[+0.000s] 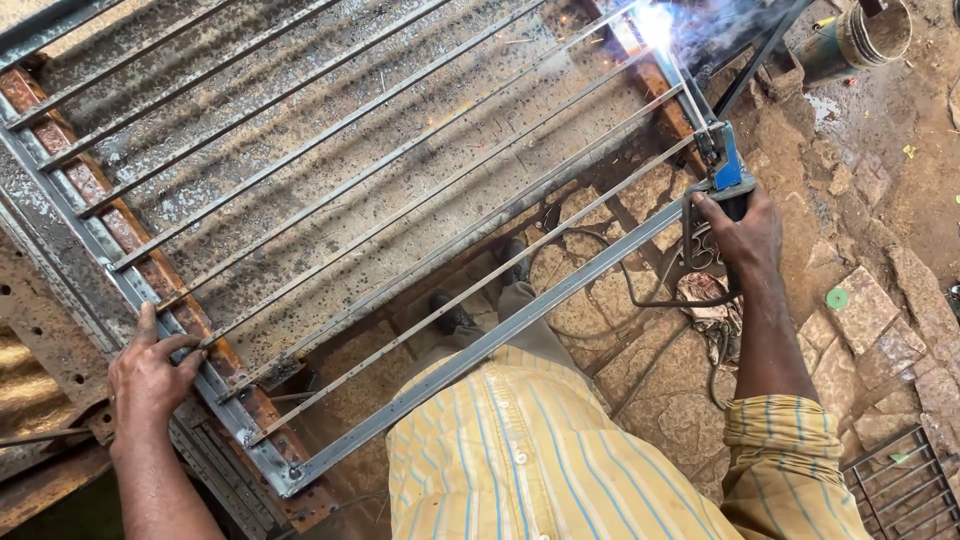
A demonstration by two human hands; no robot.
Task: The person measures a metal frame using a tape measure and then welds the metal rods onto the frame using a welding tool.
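Right hand [742, 232] clenched around the dark handle of a blue-headed welding electrode holder [722, 160], thin rod slanting up and away from the knuckles to a bright white-blue arc [655, 22] with smoke at the far edge of a grey steel grille frame of long parallel bars [400, 200]. Left hand [150, 375] released, spread flat with fingers resting on the near-left rail of the same grille, pressing where the bars meet the rusty orange-brown crosspiece [160, 275]. Grille lying tilted across a speckled, rust-stained sheet-metal tabletop [330, 130], spanning the whole gap between the two hands. Black cable [640, 300] looping down from just below the right hand toward the rough stone floor [870, 310]. Yellow shirt with blue stripes [520, 450] between and below both hands, sleeve rolled at the right forearm. Round metal bucket [875, 30] well beyond the right hand, small wire grate [905, 480] on the floor to its lower right, dark shoes [455, 310] under the grille.
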